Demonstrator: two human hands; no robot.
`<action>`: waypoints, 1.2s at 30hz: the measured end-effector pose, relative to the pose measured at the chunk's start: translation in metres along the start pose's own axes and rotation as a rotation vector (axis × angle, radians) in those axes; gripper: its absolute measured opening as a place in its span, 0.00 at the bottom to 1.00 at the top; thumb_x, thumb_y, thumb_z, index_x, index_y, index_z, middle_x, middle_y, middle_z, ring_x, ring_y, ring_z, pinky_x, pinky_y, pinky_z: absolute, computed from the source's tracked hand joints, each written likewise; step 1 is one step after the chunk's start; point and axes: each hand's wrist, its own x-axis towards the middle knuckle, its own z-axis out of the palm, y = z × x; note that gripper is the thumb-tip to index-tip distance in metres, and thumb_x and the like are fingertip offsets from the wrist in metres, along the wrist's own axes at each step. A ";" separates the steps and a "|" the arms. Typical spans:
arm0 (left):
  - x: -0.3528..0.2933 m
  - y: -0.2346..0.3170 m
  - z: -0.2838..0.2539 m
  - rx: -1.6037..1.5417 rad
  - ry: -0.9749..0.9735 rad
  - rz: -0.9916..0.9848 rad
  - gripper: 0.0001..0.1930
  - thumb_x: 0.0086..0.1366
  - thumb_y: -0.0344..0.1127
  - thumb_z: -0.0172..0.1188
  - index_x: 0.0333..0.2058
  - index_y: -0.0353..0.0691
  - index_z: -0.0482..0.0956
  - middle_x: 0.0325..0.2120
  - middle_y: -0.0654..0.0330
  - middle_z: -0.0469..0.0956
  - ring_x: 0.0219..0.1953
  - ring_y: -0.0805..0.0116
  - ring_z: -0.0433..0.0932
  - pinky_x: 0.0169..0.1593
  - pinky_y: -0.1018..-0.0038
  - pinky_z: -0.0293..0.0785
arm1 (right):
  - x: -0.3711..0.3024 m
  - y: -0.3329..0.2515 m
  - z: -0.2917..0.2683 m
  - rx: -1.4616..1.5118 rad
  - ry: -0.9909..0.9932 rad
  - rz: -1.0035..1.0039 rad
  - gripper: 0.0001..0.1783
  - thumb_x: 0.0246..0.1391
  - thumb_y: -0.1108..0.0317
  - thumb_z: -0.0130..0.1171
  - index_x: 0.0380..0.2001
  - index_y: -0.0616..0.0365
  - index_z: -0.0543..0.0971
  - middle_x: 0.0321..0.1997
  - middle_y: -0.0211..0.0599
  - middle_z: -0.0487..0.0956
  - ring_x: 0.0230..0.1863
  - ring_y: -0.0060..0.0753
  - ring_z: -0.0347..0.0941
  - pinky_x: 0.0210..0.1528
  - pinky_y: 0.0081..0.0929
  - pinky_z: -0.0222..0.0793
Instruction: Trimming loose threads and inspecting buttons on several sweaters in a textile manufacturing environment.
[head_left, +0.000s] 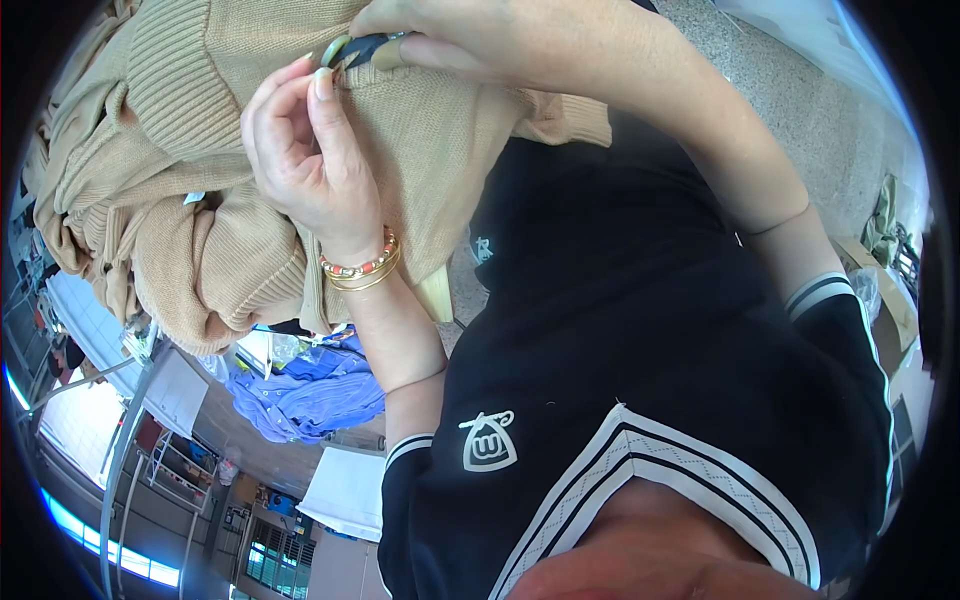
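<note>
Head view: R hand is clamped on 1 small pair of dark snips, upper L of ctr, just R of & slightly above the L hand fingertips. Long axis slants down-L, pale blades twd those tips; R hand's nearer, touching the handle. L thumb & index tips v. close; can't tell if they grip anything. Tan knit garment lies under both hands: soft, bunched, w/ ribbed bands.

A black short-sleeved top has a V-neck trimmed in white and black stripes, a white shield-shaped emblem and white-banded cuffs; gold and coral bracelets circle the left wrist.
</note>
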 end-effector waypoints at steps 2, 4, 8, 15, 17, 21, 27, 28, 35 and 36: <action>-0.001 0.003 -0.001 0.101 -0.008 0.028 0.05 0.67 0.27 0.60 0.37 0.31 0.78 0.44 0.56 0.75 0.34 0.77 0.77 0.36 0.80 0.76 | 0.001 0.004 0.004 -0.034 -0.016 -0.016 0.08 0.48 0.69 0.60 0.29 0.63 0.82 0.36 0.46 0.80 0.36 0.44 0.80 0.35 0.35 0.76; 0.000 0.007 -0.002 0.153 -0.025 0.072 0.04 0.67 0.27 0.60 0.37 0.32 0.78 0.44 0.55 0.75 0.35 0.77 0.77 0.35 0.80 0.76 | 0.002 0.004 0.003 -0.067 -0.035 -0.035 0.07 0.47 0.69 0.59 0.27 0.63 0.81 0.33 0.47 0.80 0.35 0.44 0.80 0.34 0.35 0.76; -0.001 0.005 -0.009 0.321 -0.097 0.204 0.04 0.68 0.27 0.58 0.37 0.32 0.78 0.45 0.53 0.73 0.37 0.74 0.78 0.35 0.79 0.77 | 0.003 0.004 0.004 -0.137 -0.066 -0.060 0.08 0.45 0.69 0.59 0.25 0.62 0.81 0.31 0.46 0.80 0.34 0.44 0.80 0.33 0.35 0.76; -0.004 0.012 -0.039 0.176 0.164 0.049 0.06 0.69 0.28 0.56 0.35 0.30 0.76 0.38 0.54 0.75 0.34 0.72 0.78 0.36 0.78 0.77 | -0.003 0.004 0.011 0.042 0.139 -0.046 0.10 0.52 0.63 0.61 0.35 0.56 0.83 0.34 0.40 0.80 0.37 0.45 0.78 0.38 0.36 0.74; -0.012 0.014 -0.064 0.296 0.045 -0.071 0.10 0.71 0.31 0.54 0.32 0.31 0.77 0.31 0.58 0.78 0.31 0.73 0.76 0.35 0.77 0.73 | -0.006 0.009 0.015 0.132 0.153 -0.070 0.14 0.51 0.59 0.64 0.34 0.58 0.81 0.33 0.41 0.80 0.37 0.46 0.78 0.37 0.37 0.73; -0.029 0.037 -0.067 0.536 -0.101 -0.386 0.12 0.69 0.38 0.57 0.40 0.33 0.80 0.30 0.59 0.79 0.31 0.70 0.76 0.40 0.75 0.71 | -0.015 0.018 0.018 0.026 0.185 0.054 0.20 0.45 0.55 0.69 0.28 0.61 0.75 0.28 0.43 0.76 0.31 0.45 0.75 0.33 0.35 0.70; -0.048 0.030 -0.080 0.179 -0.150 -0.607 0.12 0.69 0.31 0.58 0.49 0.35 0.79 0.31 0.66 0.78 0.33 0.80 0.73 0.39 0.82 0.68 | -0.019 0.026 0.007 0.640 0.093 0.216 0.12 0.47 0.73 0.69 0.27 0.63 0.74 0.20 0.22 0.69 0.23 0.16 0.63 0.25 0.20 0.61; -0.039 0.042 -0.074 -0.051 -0.160 -0.675 0.16 0.69 0.27 0.56 0.54 0.36 0.75 0.31 0.70 0.75 0.32 0.86 0.66 0.35 0.87 0.61 | -0.024 0.034 0.004 0.626 0.057 0.319 0.10 0.50 0.75 0.68 0.27 0.62 0.75 0.21 0.16 0.69 0.24 0.10 0.62 0.24 0.16 0.59; -0.015 0.036 -0.030 -0.137 -0.245 -0.399 0.16 0.68 0.25 0.54 0.54 0.36 0.76 0.35 0.64 0.75 0.37 0.80 0.70 0.41 0.82 0.66 | -0.036 0.078 -0.017 0.603 0.195 0.385 0.11 0.50 0.70 0.70 0.24 0.57 0.75 0.19 0.15 0.66 0.21 0.08 0.57 0.23 0.12 0.52; -0.017 0.026 -0.028 0.032 -0.264 -0.273 0.14 0.67 0.25 0.54 0.51 0.37 0.78 0.36 0.62 0.76 0.37 0.76 0.73 0.43 0.79 0.68 | -0.034 0.081 -0.007 0.538 0.188 0.418 0.11 0.50 0.69 0.70 0.25 0.58 0.76 0.20 0.16 0.67 0.22 0.10 0.60 0.24 0.14 0.55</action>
